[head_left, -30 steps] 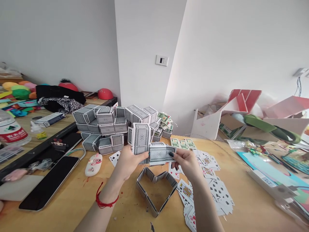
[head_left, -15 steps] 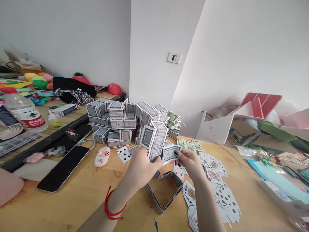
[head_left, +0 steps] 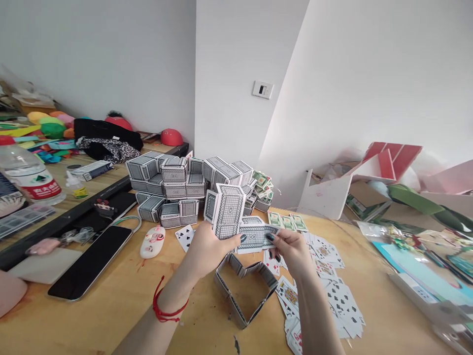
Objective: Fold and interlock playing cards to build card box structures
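My left hand (head_left: 210, 251) grips a piece built from folded playing cards (head_left: 229, 209), their patterned grey backs facing me, its thumb pressed near the lower joint. A card strip (head_left: 256, 236) sticks out to the right from that piece. My right hand (head_left: 293, 249) pinches the strip's right end between thumb and fingers. Below both hands a heart-shaped frame of folded cards (head_left: 244, 323) stands on the table. Behind them rises a stack of card blocks (head_left: 185, 185). Loose playing cards (head_left: 343, 301) lie face up beside my right forearm.
On the left are a black phone (head_left: 90, 264), a white mouse (head_left: 152, 242), a plastic bottle (head_left: 31, 177) and a small glue bottle (head_left: 76, 185). Green cards (head_left: 286, 221) lie beyond my right hand. A white box with clutter (head_left: 325, 195) stands at the right.
The card piece has turned more upright and shows its broad patterned face. My left thumb has moved onto the joint with the strip. The view has shifted slightly.
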`<state>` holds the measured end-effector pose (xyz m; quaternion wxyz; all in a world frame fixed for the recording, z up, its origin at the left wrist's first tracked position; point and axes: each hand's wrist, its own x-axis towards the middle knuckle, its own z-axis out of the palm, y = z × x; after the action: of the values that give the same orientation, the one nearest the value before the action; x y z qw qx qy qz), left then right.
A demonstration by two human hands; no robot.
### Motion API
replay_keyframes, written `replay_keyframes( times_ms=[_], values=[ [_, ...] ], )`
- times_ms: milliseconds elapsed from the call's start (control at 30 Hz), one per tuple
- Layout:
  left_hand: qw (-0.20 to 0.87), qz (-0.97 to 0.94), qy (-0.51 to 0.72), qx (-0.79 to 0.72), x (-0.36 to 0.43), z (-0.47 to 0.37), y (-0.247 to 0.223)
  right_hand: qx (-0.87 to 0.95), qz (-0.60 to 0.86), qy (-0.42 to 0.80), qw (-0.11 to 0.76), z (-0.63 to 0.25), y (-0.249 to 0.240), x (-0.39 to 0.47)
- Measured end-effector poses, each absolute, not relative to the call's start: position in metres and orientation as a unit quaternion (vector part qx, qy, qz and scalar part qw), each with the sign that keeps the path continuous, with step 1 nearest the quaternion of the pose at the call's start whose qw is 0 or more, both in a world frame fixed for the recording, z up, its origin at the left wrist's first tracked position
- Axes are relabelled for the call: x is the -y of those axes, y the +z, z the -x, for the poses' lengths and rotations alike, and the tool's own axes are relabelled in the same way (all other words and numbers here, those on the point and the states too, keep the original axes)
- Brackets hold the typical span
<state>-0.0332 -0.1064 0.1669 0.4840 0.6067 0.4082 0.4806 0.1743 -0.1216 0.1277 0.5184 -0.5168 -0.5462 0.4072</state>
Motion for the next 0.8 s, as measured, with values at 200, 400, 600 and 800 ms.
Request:
replay_keyframes(
  times_ms=[200,400,600,800],
  values=[
    [0.604,-0.549,0.483,-0.318,0.096,0.038,0.163,0.585,0.488,0.400,0.510,-0.167,0.143,0.134],
    [0.419,-0.587,0.560,-0.407,0.098,0.036,0.165,0.553,0.648,0.023,0.523,-0.144,0.149,0.149],
    [0.428,-0.624,0.539,-0.370,0.107,0.027,0.166,0.607,0.623,0.083,0.487,-0.123,0.151,0.153],
    [0.485,-0.604,0.518,-0.364,0.104,0.023,0.160,0.619,0.611,0.140,0.473,-0.129,0.154,0.151]
  ],
)
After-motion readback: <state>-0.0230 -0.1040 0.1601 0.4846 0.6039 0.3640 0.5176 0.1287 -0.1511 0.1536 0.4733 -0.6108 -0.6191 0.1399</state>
